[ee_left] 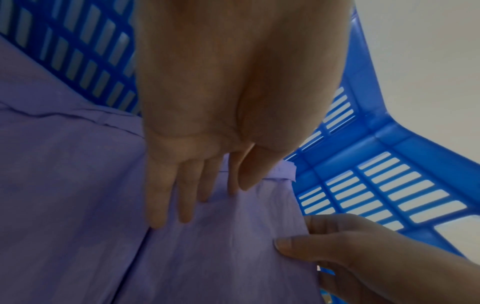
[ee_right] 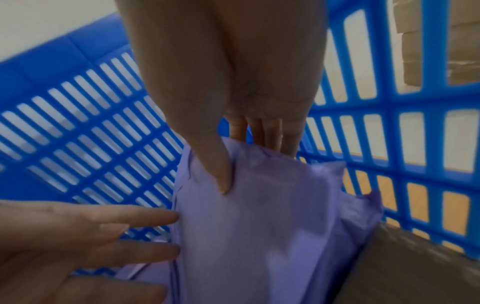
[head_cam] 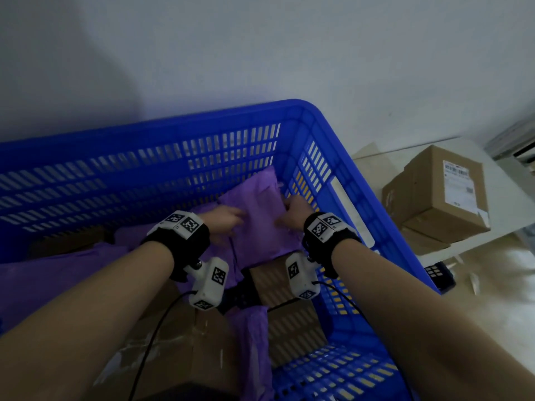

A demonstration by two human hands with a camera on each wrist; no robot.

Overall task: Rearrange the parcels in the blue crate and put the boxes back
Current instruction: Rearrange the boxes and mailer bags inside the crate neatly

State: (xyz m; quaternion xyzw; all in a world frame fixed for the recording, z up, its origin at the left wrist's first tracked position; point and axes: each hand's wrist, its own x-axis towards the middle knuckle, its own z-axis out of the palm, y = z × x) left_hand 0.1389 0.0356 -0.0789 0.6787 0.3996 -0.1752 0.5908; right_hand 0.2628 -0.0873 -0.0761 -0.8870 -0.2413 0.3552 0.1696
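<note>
Purple plastic parcel (ee_right: 259,216) sits pinched at its right edge: right hand (ee_right: 233,82) thumb on the face, fingers (ee_right: 270,131) behind, seen only in the right wrist view. Left hand (ee_left: 221,102) lays straight fingers (ee_left: 158,205) flat against its left side. Head view alone shows the parcel leaning in the far right corner of the blue crate (head_cam: 144,131), above a cardboard box (head_cam: 292,322); more boxes (head_cam: 443,192) stand outside, on the right.

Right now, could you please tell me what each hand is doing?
Left hand: open, straight fingers pressing on the purple parcel.
Right hand: holding that parcel's edge, thumb in front, fingers behind.
</note>
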